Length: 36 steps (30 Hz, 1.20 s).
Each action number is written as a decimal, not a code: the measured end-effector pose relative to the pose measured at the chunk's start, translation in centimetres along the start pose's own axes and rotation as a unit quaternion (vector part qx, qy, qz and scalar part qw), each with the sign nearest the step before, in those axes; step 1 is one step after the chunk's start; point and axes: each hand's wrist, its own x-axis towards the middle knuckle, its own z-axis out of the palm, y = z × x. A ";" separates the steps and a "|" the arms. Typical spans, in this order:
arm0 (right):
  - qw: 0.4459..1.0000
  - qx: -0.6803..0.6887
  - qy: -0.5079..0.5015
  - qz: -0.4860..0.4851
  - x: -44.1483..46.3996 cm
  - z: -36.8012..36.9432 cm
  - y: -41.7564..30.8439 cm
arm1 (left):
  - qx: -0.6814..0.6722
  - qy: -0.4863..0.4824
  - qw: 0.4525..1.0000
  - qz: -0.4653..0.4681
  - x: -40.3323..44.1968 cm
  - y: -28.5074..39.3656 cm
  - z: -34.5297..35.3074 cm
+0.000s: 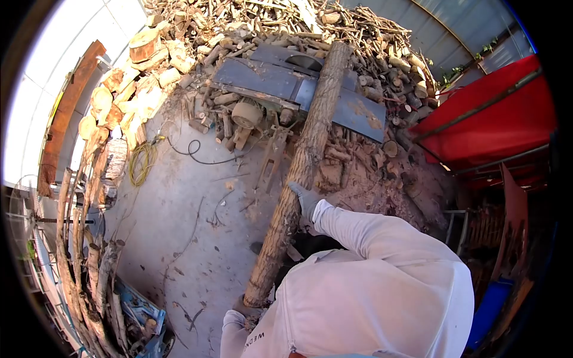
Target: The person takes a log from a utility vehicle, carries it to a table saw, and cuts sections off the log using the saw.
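A long log (286, 203) with rough bark slants from near my body up over a metal saw table (256, 79). Its far end rests across the tabletop, beside the round saw blade (304, 61). My right hand (307, 200), in a grey glove, is wrapped against the log's side around its middle. Down at the near end, my left hand (242, 308) grips the log's butt, its fingers partly hidden by the wood and my sleeve. Beneath the table a motor (247, 114) is visible.
Heaped firewood (364, 27) surrounds the saw's far side. Cut rounds (145, 45) are stacked at left, above long upright branches (77, 256). A coiled yellow cable (142, 162) and a black cord (209, 161) lie on the concrete floor (161, 232). A red tarp (495, 113) hangs at right.
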 end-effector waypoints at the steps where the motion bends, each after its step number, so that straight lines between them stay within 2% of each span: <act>1: 0.999 -0.024 0.017 -0.019 -0.4 0.2 -0.2 | 0.005 0.022 1.000 -0.001 -0.2 0.1 0.7; 2: 0.999 -0.024 0.018 -0.020 0.1 0.3 -0.1 | 0.009 0.044 0.999 -0.002 -0.3 0.3 1.1; 5: 0.980 -0.159 0.121 -0.010 1.7 0.4 0.9 | 0.024 0.052 0.998 -0.030 -0.6 0.8 1.4; 6: 0.977 -0.171 0.125 -0.037 1.8 0.4 1.3 | 0.024 0.052 0.998 -0.030 -1.5 2.2 1.9; 8: 0.972 -0.182 0.130 -0.065 1.8 0.5 1.2 | 0.017 0.117 0.989 -0.084 -5.1 11.1 3.3; 11: 0.986 -0.144 0.086 -0.025 1.0 0.6 0.4 | 0.014 0.091 0.994 -0.060 -3.0 6.0 2.6; 12: 0.995 -0.094 0.033 0.010 1.2 0.2 0.4 | 0.014 0.090 0.994 -0.061 -2.9 5.8 2.3; 14: 0.998 -0.045 -0.020 0.046 1.7 -1.0 0.4 | 0.103 0.039 0.993 -0.030 -2.7 5.2 1.8; 16: 0.985 0.090 -0.081 0.126 2.3 -2.9 0.6 | 0.130 0.041 0.989 -0.059 -2.9 5.5 1.6; 18: 0.978 0.102 -0.133 0.121 4.3 -4.5 1.5 | 0.151 0.044 0.983 -0.090 -2.8 5.2 1.8; 20: 0.953 0.189 -0.200 0.125 4.5 -4.7 1.4 | 0.135 0.054 0.987 -0.070 -2.0 3.4 1.9; 23: 0.957 0.170 -0.206 0.112 4.1 -4.7 1.0 | 0.186 0.114 0.971 -0.100 -1.1 2.9 2.6; 26: 0.943 0.204 -0.220 0.146 3.8 -5.1 0.8 | 0.183 0.159 0.966 -0.084 1.0 -1.4 3.4; 27: 0.943 0.199 -0.221 0.151 3.3 -5.4 0.8 | 0.189 0.140 0.966 -0.109 -0.1 0.8 3.0; 30: 0.934 0.205 -0.241 0.169 2.5 -4.8 -0.1 | 0.148 0.161 0.967 -0.127 -3.3 7.1 3.9; 34: 0.941 0.195 -0.231 0.151 2.9 -5.2 0.4 | 0.190 0.127 0.967 -0.111 -1.4 3.0 3.2; 36: 0.942 0.194 -0.231 0.148 2.8 -5.0 0.3 | 0.125 0.095 0.982 -0.105 -0.9 2.2 3.6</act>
